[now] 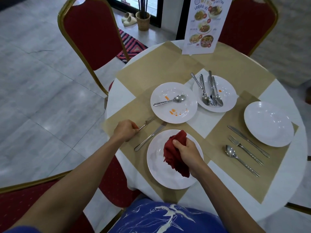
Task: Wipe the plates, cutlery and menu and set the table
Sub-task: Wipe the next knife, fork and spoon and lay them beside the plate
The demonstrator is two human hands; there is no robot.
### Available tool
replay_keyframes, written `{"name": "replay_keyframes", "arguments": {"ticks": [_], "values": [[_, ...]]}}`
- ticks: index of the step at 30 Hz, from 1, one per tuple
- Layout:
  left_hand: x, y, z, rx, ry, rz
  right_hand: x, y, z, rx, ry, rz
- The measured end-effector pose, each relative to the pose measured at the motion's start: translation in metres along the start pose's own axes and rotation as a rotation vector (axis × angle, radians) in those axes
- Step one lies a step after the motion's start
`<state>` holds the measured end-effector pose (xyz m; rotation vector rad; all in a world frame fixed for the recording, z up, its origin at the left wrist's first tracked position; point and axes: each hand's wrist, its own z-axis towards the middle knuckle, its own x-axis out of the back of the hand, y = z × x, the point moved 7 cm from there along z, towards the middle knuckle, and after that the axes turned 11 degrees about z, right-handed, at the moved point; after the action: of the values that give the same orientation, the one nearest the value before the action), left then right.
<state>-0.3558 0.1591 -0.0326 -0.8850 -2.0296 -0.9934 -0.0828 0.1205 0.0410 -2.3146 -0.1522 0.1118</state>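
Red cloth (175, 153) bunched on the near white plate (156, 167); two sauce-smeared plates (173, 102) beyond hold cutlery (208, 91).

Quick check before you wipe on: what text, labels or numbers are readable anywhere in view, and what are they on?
"MENU": heading across the top of the standing menu card at the far side of the table.
Other script, captions and red price circles on the menu card: too small and blurred to read.
Plates, cutlery, red cloth: no markings visible.

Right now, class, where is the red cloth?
The red cloth is bunched in the right hand, resting on the nearest white plate, at the table's near edge.
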Motion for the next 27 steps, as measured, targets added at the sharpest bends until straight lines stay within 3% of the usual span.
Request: {"name": "replay_keyframes", "arguments": {"ticks": [5, 27], "values": [[-0.004, 0.007, 0.009, -0.004, 0.096, -0.007, 0.003, 0.002, 0.002, 0.005, 0.005, 0.003], [-0.006, 0.005, 0.019, -0.091, 0.143, -0.015, 0.015, 0.016, 0.006, 0.030, 0.065, -0.002]]}}
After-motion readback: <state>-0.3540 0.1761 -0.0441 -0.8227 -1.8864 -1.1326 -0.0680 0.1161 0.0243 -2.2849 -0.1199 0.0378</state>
